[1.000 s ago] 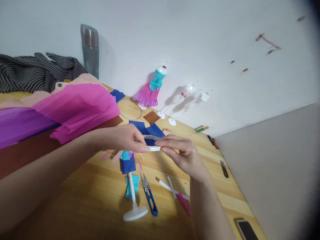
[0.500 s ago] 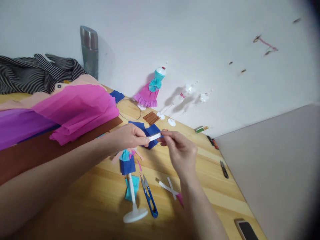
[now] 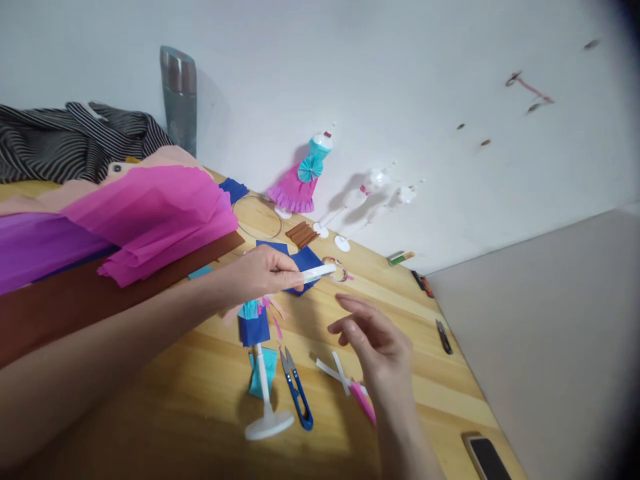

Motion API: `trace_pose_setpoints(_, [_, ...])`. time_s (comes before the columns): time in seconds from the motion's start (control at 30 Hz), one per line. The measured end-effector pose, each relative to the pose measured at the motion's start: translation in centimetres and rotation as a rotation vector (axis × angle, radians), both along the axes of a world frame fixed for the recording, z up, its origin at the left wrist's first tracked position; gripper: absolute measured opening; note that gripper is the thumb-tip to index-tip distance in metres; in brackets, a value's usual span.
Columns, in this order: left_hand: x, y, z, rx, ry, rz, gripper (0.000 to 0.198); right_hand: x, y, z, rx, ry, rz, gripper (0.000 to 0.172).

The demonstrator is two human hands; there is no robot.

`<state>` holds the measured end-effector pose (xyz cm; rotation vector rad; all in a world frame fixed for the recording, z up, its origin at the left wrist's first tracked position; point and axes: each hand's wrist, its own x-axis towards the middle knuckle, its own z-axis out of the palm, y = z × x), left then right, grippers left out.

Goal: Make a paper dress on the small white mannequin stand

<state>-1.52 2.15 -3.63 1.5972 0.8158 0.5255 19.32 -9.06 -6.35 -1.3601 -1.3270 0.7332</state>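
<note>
Between its thumb and fingers my left hand [image 3: 267, 272] pinches a narrow white strip [image 3: 321, 272], whose free end points right. My right hand [image 3: 383, 340] is apart from it, fingers spread and holding nothing. Below the left hand stands a small dress form on a white stand [image 3: 267, 424], wrapped in blue paper [image 3: 254, 330] with turquoise and pink bits higher up; my left hand partly covers its top. Blue thread snips [image 3: 299, 393] lie beside the stand. Crossed white strips [image 3: 341, 375] and a pink piece [image 3: 363, 402] lie near my right wrist.
Pink crepe paper [image 3: 165, 213] and brown paper [image 3: 125, 303] cover the left side. Along the wall stand a dressed form [image 3: 296, 183], bare white forms [image 3: 373, 181] and a grey bottle [image 3: 179, 100]. A cutter [image 3: 443, 337] and a phone [image 3: 487, 457] lie at the right edge.
My right hand has let go of the white strip, opened and moved down and right. My left hand still holds the strip in nearly the same place.
</note>
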Motion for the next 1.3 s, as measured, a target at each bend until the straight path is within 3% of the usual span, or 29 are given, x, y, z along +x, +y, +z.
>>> trace_pose_setpoints(0.1, [0.3, -0.4, -0.3, 0.102, 0.024, -0.160, 0.031, -0.9, 0.4, 0.0, -0.202, 0.343, 0.228, 0.038])
trace_pose_setpoints(0.17, [0.5, -0.7, -0.6, 0.155, 0.050, -0.249, 0.032, -1.8, 0.9, 0.1, -0.260, 0.547, 0.279, 0.048])
trace_pose_setpoints(0.3, [0.9, -1.2, -1.0, 0.141, 0.122, -0.220, 0.032, -2.9, 1.8, -0.1, -0.275, 0.710, 0.189, 0.041])
trace_pose_setpoints(0.4, [1.2, -1.4, -1.5, 0.069, 0.111, -0.136, 0.027, -3.2, 1.9, -0.4, -0.201, 0.699, 0.092, 0.025])
trace_pose_setpoints(0.53, [1.6, -1.3, -1.6, 0.044, 0.061, 0.021, 0.036, -3.1, 1.9, -0.5, -0.050, 0.638, -0.055, 0.022])
trace_pose_setpoints(0.6, [1.6, -1.2, -1.1, -0.071, 0.005, 0.070, 0.031, -2.8, 1.9, -0.4, 0.000, 0.605, -0.090, 0.021])
trace_pose_setpoints(0.73, [1.2, -0.2, -0.3, -0.501, -0.149, 0.150, 0.023, -2.1, 1.9, -0.4, 0.070, 0.564, -0.115, 0.019])
trace_pose_setpoints(0.8, [0.7, 0.6, -0.2, -0.527, -0.189, 0.183, 0.022, -1.8, 1.9, -0.4, 0.078, 0.555, -0.119, 0.018])
trace_pose_setpoints(1.0, [-1.9, 3.9, -0.5, -0.237, -0.003, 0.279, 0.029, -1.7, 1.9, -0.8, 0.072, 0.487, -0.105, 0.016])
trace_pose_setpoints(1.1, [-3.5, 5.3, -0.7, 0.037, 0.351, 0.112, 0.014, -1.9, 1.8, -1.0, 0.075, 0.468, -0.083, 0.016])
trace_pose_setpoints(1.17, [-4.4, 5.8, -0.8, 0.213, 0.545, 0.017, 0.017, -2.0, 1.8, -1.0, 0.072, 0.445, -0.077, 0.016])
trace_pose_setpoints(1.3, [-5.5, 6.2, -1.3, 0.331, 0.728, -0.064, 0.012, -2.1, 1.8, -1.0, 0.055, 0.414, -0.073, 0.017])
